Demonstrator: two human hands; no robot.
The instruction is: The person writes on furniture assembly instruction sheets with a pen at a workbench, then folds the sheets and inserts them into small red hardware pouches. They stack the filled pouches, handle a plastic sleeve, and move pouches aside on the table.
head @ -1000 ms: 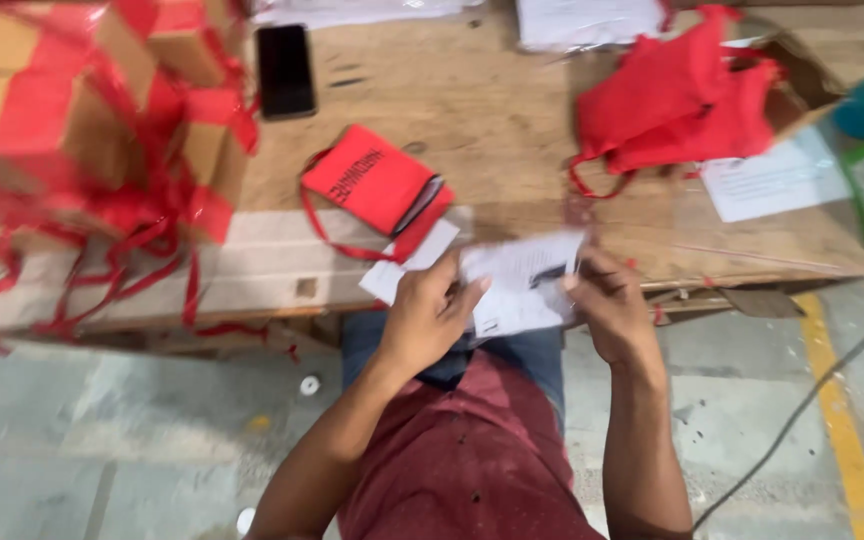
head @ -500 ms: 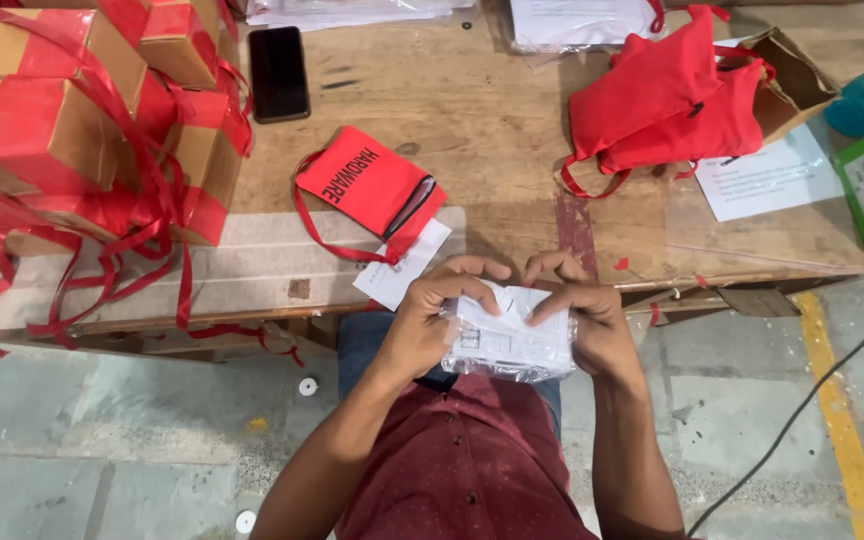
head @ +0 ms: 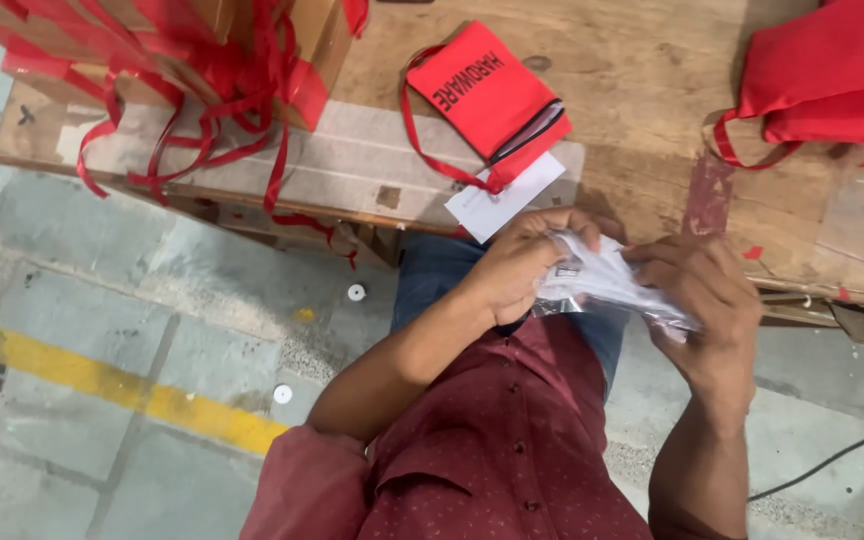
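- Head view: your left hand point(head: 517, 275) and right hand point(head: 707, 305) both grip the clear plastic packet point(head: 607, 285), held above your lap at the desk point(head: 632, 90) edge.
- You seem mid-handling; next needs a steady pinch, with the red pouch point(head: 487, 95) nearby.

A clear plastic packet point(head: 607, 285) sits between both hands; a white card point(head: 504, 196) (rectangular) lies by the red pouch point(head: 487, 92); red-taped cardboard boxes point(head: 292, 40) stand top left.

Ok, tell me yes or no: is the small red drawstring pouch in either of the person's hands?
No: the red pouch lies on the wooden table, while the left hand and right hand hold a clear plastic packet.
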